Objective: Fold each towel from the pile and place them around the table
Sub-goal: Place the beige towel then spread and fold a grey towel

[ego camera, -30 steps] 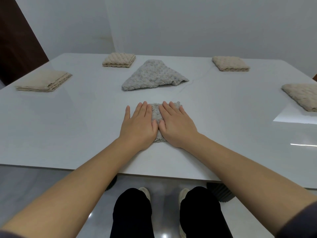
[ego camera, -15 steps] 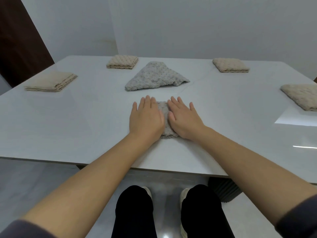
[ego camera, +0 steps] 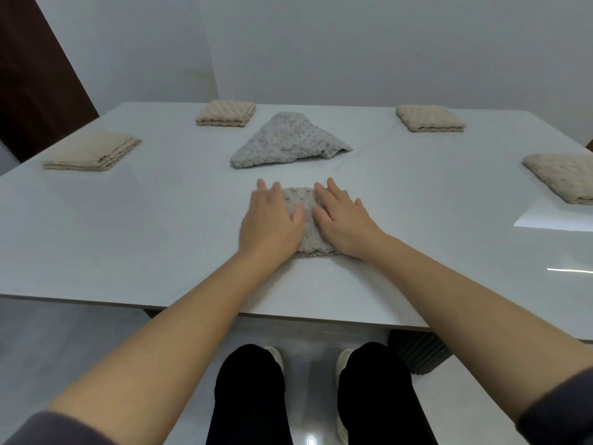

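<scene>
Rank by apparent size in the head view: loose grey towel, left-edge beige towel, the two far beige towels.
1. loose grey towel
2. left-edge beige towel
3. far-left beige towel and far-right beige towel: alike; distance may shrink them.

The left hand (ego camera: 269, 223) and the right hand (ego camera: 343, 223) rest flat, fingers straight, on a small folded grey towel (ego camera: 305, 213) near the front edge of the white table (ego camera: 128, 236). A strip of this towel shows between them. Behind it lies a loose grey towel (ego camera: 285, 139), spread in a triangle shape. There are 4 folded beige towels near the table edges: the left towel (ego camera: 93, 151), the far-left towel (ego camera: 226, 113), the far-right towel (ego camera: 430, 118) and the right towel (ego camera: 561, 178).
</scene>
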### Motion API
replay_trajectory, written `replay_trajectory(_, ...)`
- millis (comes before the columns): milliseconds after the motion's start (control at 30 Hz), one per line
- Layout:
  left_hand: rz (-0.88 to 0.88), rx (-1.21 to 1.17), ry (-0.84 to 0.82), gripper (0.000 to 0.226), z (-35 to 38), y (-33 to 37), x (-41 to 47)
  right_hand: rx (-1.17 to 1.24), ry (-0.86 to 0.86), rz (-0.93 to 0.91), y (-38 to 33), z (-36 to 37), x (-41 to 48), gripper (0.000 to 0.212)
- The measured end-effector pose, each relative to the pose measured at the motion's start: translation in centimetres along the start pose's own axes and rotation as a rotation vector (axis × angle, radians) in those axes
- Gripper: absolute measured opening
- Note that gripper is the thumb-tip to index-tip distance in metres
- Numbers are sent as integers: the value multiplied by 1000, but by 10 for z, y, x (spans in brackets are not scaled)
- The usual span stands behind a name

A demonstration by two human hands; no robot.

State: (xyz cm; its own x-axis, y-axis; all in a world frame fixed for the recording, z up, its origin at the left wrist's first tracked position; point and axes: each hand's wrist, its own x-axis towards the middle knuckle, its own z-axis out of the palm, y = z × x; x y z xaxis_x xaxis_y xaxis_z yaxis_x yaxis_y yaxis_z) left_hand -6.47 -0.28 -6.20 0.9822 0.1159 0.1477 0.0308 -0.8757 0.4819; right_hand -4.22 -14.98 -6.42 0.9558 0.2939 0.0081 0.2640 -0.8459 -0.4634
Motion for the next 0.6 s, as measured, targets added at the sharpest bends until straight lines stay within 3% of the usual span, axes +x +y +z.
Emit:
replay_trajectory(100, -268, -322, 11, 65, -31, -15, 8, 109, 52, 19, 1, -7, -4, 57)
replay_trajectory(200, -478, -587, -187, 53, -56, -22, 17, 74, 57, 9, -7, -7, -8, 61)
replay_trajectory(300, -483, -512, -383, 32, -62, -21, 19, 66, 64, 14, -16, -5, -12, 63)
replay_trajectory(367, -470, -458, -419, 25, -58, -22, 19, 62, 66, 18, -19, -3, -14, 64)
replay_trajectory(500, -454, -547, -365, 10, -55, -28, 16, 2, 67, 37, -25, -3, -15, 59)
replay_trajectory(600, -471, -675, -258, 8, -64, -44, 12, -117, 54, -76, -36, 5, -14, 53)
